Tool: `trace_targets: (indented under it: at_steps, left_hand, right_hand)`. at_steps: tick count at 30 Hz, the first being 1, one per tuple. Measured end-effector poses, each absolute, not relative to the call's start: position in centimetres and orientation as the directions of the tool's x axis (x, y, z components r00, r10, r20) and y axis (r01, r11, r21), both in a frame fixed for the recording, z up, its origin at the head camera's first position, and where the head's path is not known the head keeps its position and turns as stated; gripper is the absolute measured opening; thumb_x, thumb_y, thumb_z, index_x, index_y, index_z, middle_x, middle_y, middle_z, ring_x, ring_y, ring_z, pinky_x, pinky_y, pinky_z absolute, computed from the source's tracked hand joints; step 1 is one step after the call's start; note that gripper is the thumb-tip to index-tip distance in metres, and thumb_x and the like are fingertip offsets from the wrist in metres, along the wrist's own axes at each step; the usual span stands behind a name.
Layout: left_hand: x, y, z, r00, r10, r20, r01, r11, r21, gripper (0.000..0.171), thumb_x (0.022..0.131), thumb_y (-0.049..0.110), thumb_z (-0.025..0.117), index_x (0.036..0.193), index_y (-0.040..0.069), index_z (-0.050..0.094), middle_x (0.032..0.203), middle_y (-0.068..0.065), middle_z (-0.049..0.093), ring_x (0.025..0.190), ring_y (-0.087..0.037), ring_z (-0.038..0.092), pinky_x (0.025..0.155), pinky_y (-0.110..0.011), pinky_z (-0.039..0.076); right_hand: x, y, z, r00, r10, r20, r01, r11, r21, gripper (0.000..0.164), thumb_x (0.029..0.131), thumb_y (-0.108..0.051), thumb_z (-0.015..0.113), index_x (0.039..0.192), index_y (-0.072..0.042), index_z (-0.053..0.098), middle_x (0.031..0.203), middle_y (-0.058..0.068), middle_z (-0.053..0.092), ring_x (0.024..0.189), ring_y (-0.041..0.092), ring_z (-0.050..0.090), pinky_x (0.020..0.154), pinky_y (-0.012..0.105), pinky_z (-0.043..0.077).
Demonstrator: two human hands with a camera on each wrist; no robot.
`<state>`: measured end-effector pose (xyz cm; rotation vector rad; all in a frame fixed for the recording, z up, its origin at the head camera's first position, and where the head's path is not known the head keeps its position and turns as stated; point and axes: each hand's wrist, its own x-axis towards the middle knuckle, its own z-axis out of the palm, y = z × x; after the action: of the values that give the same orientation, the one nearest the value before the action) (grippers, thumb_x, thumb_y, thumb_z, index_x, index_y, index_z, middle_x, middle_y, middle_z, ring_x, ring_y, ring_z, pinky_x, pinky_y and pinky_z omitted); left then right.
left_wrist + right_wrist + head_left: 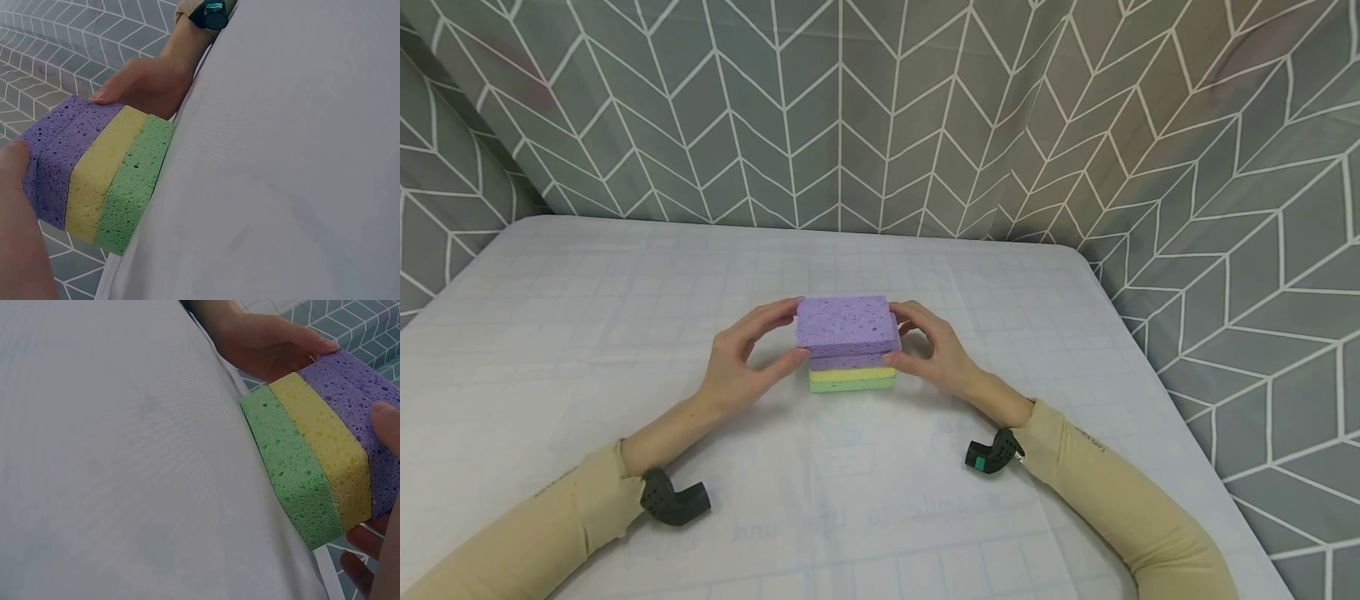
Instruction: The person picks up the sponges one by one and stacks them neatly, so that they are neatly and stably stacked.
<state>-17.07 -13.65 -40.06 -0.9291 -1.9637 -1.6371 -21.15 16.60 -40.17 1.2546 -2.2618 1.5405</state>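
Note:
A stack of sponges stands in the middle of the table, a green sponge [294, 469] at the bottom with a yellow sponge [331, 450] on it. Above these lie a lower purple sponge [847, 362] and a top purple sponge [846, 323]. My left hand [739, 357] grips the top purple sponge by its left end, thumb at the front corner and fingers toward the back. At the other end my right hand [938, 354] holds it the same way, with the thumb near the seam between the two purple ones.
White cloth with faint grid lines covers the table [625, 275]. A grey patterned curtain [865, 117] hangs behind it and along its sides. Dark wrist cameras [674, 498] sit at both beige sleeves [1097, 483].

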Motion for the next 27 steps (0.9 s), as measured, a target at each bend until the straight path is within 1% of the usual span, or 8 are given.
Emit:
trace_targets:
  at_steps: [8, 12, 18, 21, 24, 25, 27]
  left_hand:
    - [-16.98, -13.60, -39.96, -0.697, 0.249, 0.672, 0.709, 0.100, 0.698, 0.066, 0.075, -0.019, 0.075, 0.136, -0.003, 0.057, 0.136, -0.019, 0.060, 0.125, -0.016, 0.058, 0.111, -0.032, 0.047]
    - [-16.86, -13.46, -39.83, -0.699, 0.252, 0.669, 0.706, 0.091, 0.702, 0.066, 0.074, -0.020, 0.075, 0.136, -0.004, 0.057, 0.136, -0.020, 0.060, 0.124, -0.017, 0.058, 0.110, -0.034, 0.048]
    - [-16.69, -13.21, -39.77, -0.703, 0.254, 0.664, 0.699, 0.075, 0.711, 0.067, 0.074, -0.020, 0.076, 0.136, -0.005, 0.057, 0.137, -0.020, 0.059, 0.124, -0.018, 0.058, 0.109, -0.038, 0.049]
    - [-16.68, -13.18, -39.87, -0.709, 0.253, 0.659, 0.693, 0.076, 0.717, 0.067, 0.074, -0.020, 0.076, 0.136, -0.004, 0.056, 0.137, -0.020, 0.059, 0.125, -0.018, 0.058, 0.109, -0.038, 0.049]
    - [-16.71, -13.15, -40.02, -0.710, 0.254, 0.657, 0.692, 0.077, 0.718, 0.067, 0.075, -0.020, 0.075, 0.137, -0.004, 0.056, 0.138, -0.020, 0.058, 0.126, -0.018, 0.058, 0.109, -0.038, 0.049]
    - [-16.71, -13.12, -40.06, -0.711, 0.254, 0.656, 0.690, 0.076, 0.720, 0.067, 0.075, -0.020, 0.075, 0.137, -0.004, 0.056, 0.138, -0.020, 0.058, 0.126, -0.018, 0.057, 0.108, -0.038, 0.049]
    - [-16.69, -13.07, -40.09, -0.716, 0.254, 0.651, 0.685, 0.076, 0.724, 0.066, 0.076, -0.019, 0.074, 0.138, -0.003, 0.055, 0.139, -0.019, 0.058, 0.127, -0.018, 0.057, 0.109, -0.037, 0.049]
  right_hand:
    - [-21.22, 16.67, -40.26, -0.646, -0.555, 0.525, -0.690, 0.131, -0.712, 0.074, 0.089, -0.050, 0.071, 0.140, -0.001, 0.052, 0.123, 0.015, 0.062, 0.113, 0.020, 0.058, 0.090, 0.042, 0.055]
    - [-21.15, 16.65, -40.18, -0.652, -0.557, 0.514, -0.679, 0.128, -0.722, 0.072, 0.089, -0.047, 0.073, 0.141, -0.002, 0.052, 0.123, 0.013, 0.062, 0.113, 0.020, 0.058, 0.091, 0.042, 0.055]
    - [-21.17, 16.65, -40.09, -0.660, -0.560, 0.500, -0.666, 0.129, -0.735, 0.066, 0.086, -0.029, 0.078, 0.140, -0.001, 0.053, 0.123, 0.013, 0.062, 0.112, 0.020, 0.058, 0.092, 0.037, 0.054]
    - [-21.17, 16.62, -40.12, -0.664, -0.560, 0.496, -0.664, 0.136, -0.735, 0.065, 0.084, -0.020, 0.079, 0.139, 0.000, 0.053, 0.122, 0.015, 0.062, 0.112, 0.019, 0.057, 0.092, 0.038, 0.054]
    - [-21.18, 16.57, -40.17, -0.668, -0.559, 0.491, -0.662, 0.145, -0.735, 0.064, 0.081, -0.009, 0.079, 0.138, 0.006, 0.052, 0.121, 0.019, 0.061, 0.111, 0.018, 0.057, 0.092, 0.041, 0.054]
    - [-21.16, 16.55, -40.16, -0.668, -0.558, 0.492, -0.662, 0.145, -0.735, 0.064, 0.081, -0.007, 0.079, 0.137, 0.007, 0.051, 0.121, 0.020, 0.061, 0.111, 0.018, 0.057, 0.092, 0.042, 0.054]
    - [-21.09, 16.48, -40.04, -0.669, -0.557, 0.492, -0.662, 0.147, -0.735, 0.064, 0.082, -0.008, 0.078, 0.136, 0.009, 0.051, 0.120, 0.021, 0.061, 0.111, 0.017, 0.057, 0.092, 0.041, 0.054]
